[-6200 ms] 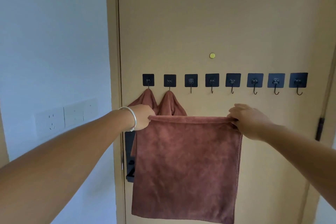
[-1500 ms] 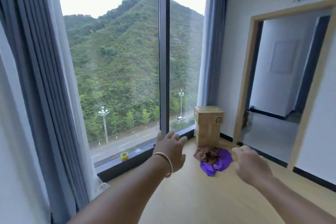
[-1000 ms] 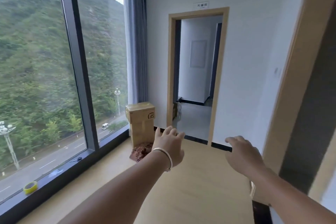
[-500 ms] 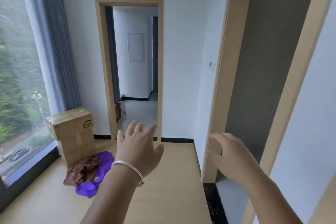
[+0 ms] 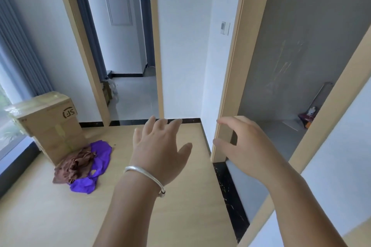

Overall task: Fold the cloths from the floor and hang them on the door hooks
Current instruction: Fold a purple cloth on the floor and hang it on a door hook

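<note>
Seen from a head-worn camera looking down a room. At the centre of the frame, the fingers [image 5: 160, 124] of the left hand [image 5: 158, 150] are spread and relaxed, gripping nothing. The back of the hand faces the camera, a silver bangle [image 5: 144, 176] circles the wrist, and the forearm reaches up from the bottom edge. To its right, the right hand [image 5: 247, 146] is also loose and empty, fingers gently curved and apart, thumb lower, its forearm running in from the lower right corner. Both arms are stretched forward at about the same height, probably for balance while walking toward the next pickup rather than for grasping.

The cloths to be folded lie on the pale wood floor [image 5: 50, 216] at the lower left of the frame: a crumpled brown cloth [image 5: 74, 164] resting partly on a purple cloth [image 5: 98, 158], both against the foot of a cardboard box [image 5: 48, 124]. They sit well apart from either hand. No door hooks are visible. An open doorway [image 5: 124, 46] fills the upper centre.
</note>
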{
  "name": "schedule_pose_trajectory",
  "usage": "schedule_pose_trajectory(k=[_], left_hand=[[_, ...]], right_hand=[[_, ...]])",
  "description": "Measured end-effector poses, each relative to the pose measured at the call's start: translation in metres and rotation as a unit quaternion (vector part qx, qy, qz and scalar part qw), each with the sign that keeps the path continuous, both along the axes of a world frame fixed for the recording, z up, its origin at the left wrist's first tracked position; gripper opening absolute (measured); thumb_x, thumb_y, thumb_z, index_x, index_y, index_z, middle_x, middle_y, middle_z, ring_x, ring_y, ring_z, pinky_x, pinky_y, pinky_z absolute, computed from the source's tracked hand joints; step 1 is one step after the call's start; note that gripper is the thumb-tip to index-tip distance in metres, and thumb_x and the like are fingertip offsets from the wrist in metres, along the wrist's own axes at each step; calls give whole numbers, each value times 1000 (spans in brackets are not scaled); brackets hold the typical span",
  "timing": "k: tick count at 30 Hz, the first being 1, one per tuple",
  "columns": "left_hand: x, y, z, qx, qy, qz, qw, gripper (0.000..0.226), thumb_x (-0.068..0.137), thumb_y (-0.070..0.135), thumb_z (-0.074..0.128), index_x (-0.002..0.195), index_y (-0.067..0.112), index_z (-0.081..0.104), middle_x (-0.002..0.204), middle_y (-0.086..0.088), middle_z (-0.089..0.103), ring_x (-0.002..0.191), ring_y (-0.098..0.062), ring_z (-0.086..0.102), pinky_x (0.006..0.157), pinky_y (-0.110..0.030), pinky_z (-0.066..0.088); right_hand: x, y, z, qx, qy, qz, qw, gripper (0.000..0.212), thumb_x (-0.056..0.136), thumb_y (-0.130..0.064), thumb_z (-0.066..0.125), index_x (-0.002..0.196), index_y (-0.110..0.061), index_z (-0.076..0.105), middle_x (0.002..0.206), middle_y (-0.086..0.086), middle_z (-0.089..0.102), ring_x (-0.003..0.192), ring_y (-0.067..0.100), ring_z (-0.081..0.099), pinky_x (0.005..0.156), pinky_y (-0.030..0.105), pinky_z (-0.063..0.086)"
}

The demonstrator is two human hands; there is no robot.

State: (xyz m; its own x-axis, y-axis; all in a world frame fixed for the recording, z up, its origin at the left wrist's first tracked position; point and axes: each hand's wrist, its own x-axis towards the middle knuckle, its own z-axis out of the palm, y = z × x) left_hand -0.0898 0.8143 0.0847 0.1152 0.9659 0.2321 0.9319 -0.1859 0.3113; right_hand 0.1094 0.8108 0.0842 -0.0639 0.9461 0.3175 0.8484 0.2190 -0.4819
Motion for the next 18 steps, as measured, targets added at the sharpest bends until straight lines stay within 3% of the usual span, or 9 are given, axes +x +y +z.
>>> schedule_pose_trajectory(k=[18], left_hand=[[101, 201, 4, -22, 43, 56, 997, 63, 92, 61, 37, 148, 40, 18, 150, 12, 29, 147, -15, 2, 119, -48, 10]], right_hand=[[110, 227, -13, -56, 46, 74, 995, 50, 88, -52, 56, 135, -44, 42, 138, -28, 39, 127, -4, 31, 89, 21, 28]])
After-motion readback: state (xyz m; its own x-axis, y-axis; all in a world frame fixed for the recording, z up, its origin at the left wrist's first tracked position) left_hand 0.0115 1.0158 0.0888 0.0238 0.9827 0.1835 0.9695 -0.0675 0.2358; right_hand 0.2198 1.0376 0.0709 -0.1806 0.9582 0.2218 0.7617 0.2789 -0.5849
